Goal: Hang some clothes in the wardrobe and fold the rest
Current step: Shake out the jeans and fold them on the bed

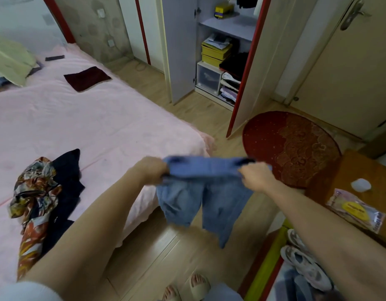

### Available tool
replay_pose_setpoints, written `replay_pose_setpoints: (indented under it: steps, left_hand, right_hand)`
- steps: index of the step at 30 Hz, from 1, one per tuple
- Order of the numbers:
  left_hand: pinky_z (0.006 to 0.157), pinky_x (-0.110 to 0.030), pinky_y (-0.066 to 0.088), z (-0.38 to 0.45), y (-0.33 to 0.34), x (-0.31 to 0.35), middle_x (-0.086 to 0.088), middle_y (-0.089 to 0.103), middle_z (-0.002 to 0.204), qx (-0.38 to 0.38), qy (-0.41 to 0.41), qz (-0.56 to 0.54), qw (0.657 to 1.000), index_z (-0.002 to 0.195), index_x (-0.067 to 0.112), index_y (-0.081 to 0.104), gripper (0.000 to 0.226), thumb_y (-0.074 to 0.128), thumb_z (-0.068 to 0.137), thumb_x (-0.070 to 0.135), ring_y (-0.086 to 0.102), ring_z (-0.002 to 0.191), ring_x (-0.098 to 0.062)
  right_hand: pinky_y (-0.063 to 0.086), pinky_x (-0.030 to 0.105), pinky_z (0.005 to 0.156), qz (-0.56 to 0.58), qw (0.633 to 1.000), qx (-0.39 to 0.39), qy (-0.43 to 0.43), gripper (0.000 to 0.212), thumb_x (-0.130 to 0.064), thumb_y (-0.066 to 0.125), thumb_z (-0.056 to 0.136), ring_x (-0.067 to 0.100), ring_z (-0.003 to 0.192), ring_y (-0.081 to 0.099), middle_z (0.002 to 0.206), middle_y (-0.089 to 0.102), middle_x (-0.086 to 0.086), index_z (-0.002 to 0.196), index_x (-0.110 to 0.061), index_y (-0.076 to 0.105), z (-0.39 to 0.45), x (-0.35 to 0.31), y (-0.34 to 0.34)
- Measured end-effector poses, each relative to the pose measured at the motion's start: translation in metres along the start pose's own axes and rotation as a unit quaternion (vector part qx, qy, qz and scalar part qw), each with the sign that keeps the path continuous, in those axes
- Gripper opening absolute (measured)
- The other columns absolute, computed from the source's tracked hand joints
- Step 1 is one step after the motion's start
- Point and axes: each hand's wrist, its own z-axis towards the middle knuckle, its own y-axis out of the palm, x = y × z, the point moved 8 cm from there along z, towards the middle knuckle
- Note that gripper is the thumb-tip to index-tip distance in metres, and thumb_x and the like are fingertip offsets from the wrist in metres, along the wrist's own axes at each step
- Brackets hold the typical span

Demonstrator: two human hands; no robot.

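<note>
Head view: both hands [206, 171] grip blue jeans [200, 198] by the waistband; packet [356, 210] lettering unreadable.

Count: two hands, left [154, 168] and right [256, 175]; one pair of jeans [200, 198]; one bed [90, 118]; one wardrobe [218, 53]; one round rug [291, 148]; two yellow boxes [215, 53].

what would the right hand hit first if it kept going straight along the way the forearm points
Likely nothing soon. The right hand grips the jeans at the waistband and points up and left toward the foot of the bed. Beyond the jeans, the bed corner seems next, though depth is unclear.
</note>
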Motion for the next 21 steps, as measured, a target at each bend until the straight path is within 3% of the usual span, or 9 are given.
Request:
replay_pose_setpoints:
  steps: [1, 2, 6, 8, 11, 14, 18, 21]
  left_hand:
    - [0.071, -0.031, 0.043, -0.005, 0.017, 0.009, -0.007, 0.067, 0.099, -0.054, 0.031, 0.024, 0.998, 0.103, 0.016, 0.065, 0.023, 0.052, 0.090, 0.029, 0.055, 0.080, -0.024]
    - [0.071, -0.031, 0.045, -0.005, 0.019, 0.013, -0.005, 0.069, 0.097, -0.065, 0.041, 0.038, 0.996, 0.099, 0.015, 0.067, 0.022, 0.052, 0.090, 0.029, 0.054, 0.078, -0.022]
    - [0.068, -0.028, 0.043, 0.015, -0.023, -0.009, -0.004, 0.069, 0.094, 0.045, 0.003, 0.022, 0.999, 0.095, 0.015, 0.068, 0.036, 0.052, 0.091, 0.046, 0.062, 0.089, -0.026]
    - [0.067, -0.028, 0.041, 0.018, -0.039, -0.021, -0.004, 0.069, 0.093, 0.085, -0.014, 0.030, 0.996, 0.094, 0.015, 0.067, 0.040, 0.048, 0.093, 0.051, 0.062, 0.090, -0.025]
    - [0.062, -0.029, 0.037, 0.016, -0.054, -0.028, -0.005, 0.069, 0.090, 0.122, -0.036, 0.031, 0.991, 0.089, 0.014, 0.066, 0.046, 0.044, 0.095, 0.054, 0.062, 0.088, -0.027]
    - [0.060, -0.030, 0.035, 0.011, -0.053, -0.026, -0.005, 0.066, 0.081, 0.132, -0.043, 0.016, 0.990, 0.075, 0.014, 0.060, 0.051, 0.041, 0.094, 0.058, 0.061, 0.081, -0.027]
    - [0.057, -0.029, 0.035, 0.007, -0.017, -0.017, -0.001, 0.054, 0.065, 0.052, -0.027, -0.079, 0.995, 0.066, 0.012, 0.052, 0.055, 0.041, 0.094, 0.059, 0.050, 0.067, -0.023]
    - [0.057, -0.030, 0.035, 0.006, 0.015, -0.016, -0.003, 0.053, 0.067, -0.075, -0.036, -0.261, 0.962, 0.066, 0.010, 0.052, 0.052, 0.051, 0.091, 0.055, 0.047, 0.063, -0.021]
  right_hand:
    - [0.046, 0.032, 0.073, -0.025, 0.995, -0.092, -0.015, 0.012, -0.013, 0.050, 0.087, 0.026, 0.085, 0.062, 0.094, 0.065, 0.006, 0.091, -0.018, 0.059, -0.005, -0.004, 0.024]
    - [0.045, 0.033, 0.076, -0.040, 0.991, -0.125, -0.017, 0.012, -0.012, 0.048, 0.086, 0.025, 0.086, 0.063, 0.092, 0.065, 0.003, 0.088, -0.019, 0.057, -0.005, -0.003, 0.031]
    - [0.027, 0.037, 0.079, -0.024, 0.998, -0.048, 0.030, 0.021, -0.004, 0.044, 0.084, 0.022, 0.086, 0.060, 0.084, 0.062, -0.004, 0.081, -0.023, 0.051, 0.027, 0.019, 0.001]
    - [0.028, 0.037, 0.081, -0.002, 0.999, -0.013, 0.042, 0.020, -0.005, 0.044, 0.085, 0.024, 0.086, 0.060, 0.088, 0.065, -0.001, 0.080, -0.023, 0.050, 0.033, 0.028, -0.009]
    - [0.030, 0.033, 0.072, -0.006, 0.999, 0.014, 0.028, 0.016, -0.008, 0.046, 0.087, 0.027, 0.089, 0.061, 0.092, 0.066, 0.003, 0.080, -0.022, 0.047, 0.033, 0.026, -0.025]
    - [0.033, 0.033, 0.069, 0.031, 0.999, -0.014, 0.024, 0.018, -0.006, 0.044, 0.086, 0.029, 0.089, 0.061, 0.094, 0.065, 0.004, 0.078, -0.021, 0.049, 0.029, 0.025, -0.022]
    - [0.038, 0.032, 0.063, 0.105, 0.992, -0.068, -0.004, 0.018, -0.012, 0.043, 0.087, 0.026, 0.085, 0.059, 0.091, 0.063, 0.000, 0.090, -0.018, 0.060, 0.015, 0.027, -0.011]
    - [0.041, 0.035, 0.059, 0.105, 0.992, -0.038, -0.056, 0.011, -0.022, 0.048, 0.081, 0.024, 0.069, 0.055, 0.070, 0.058, -0.003, 0.074, -0.016, 0.052, 0.003, 0.021, -0.020]
